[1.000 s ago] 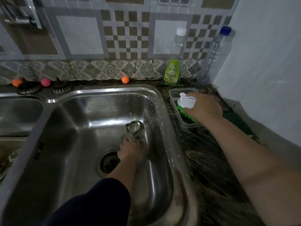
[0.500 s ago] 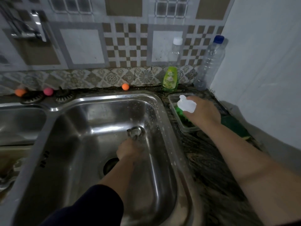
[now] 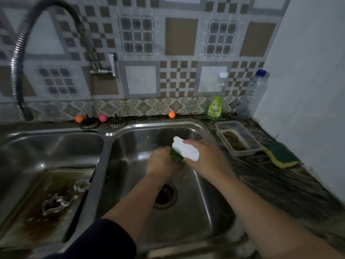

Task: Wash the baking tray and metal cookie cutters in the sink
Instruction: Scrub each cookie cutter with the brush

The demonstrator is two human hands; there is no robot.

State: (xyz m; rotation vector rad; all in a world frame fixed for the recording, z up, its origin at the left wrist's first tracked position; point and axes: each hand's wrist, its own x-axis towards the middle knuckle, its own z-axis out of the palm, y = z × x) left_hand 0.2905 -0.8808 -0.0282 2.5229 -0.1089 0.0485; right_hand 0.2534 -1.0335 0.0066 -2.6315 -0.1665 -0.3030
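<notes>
Over the right sink basin (image 3: 196, 212), my right hand (image 3: 207, 159) grips a scrub brush (image 3: 184, 150) with a white handle and green bristles. The bristles press against my left hand (image 3: 160, 161), whose curled fingers close round a metal cookie cutter that is hidden under the brush. In the left basin lies the stained baking tray (image 3: 28, 227). Two more metal cookie cutters rest on it, one wavy (image 3: 56, 202) and one smaller (image 3: 81, 185).
A flexible tap hose (image 3: 18, 62) arcs over the left basin. On the counter to the right stand a clear plastic container (image 3: 237, 137), a green-yellow sponge (image 3: 280, 154), a green soap bottle (image 3: 214, 108) and two clear bottles. The drain (image 3: 165, 195) is below my hands.
My right hand lifted the brush out of the plastic container and brought it left over the basin. My left hand rose from the basin floor with the round cutter to meet it.
</notes>
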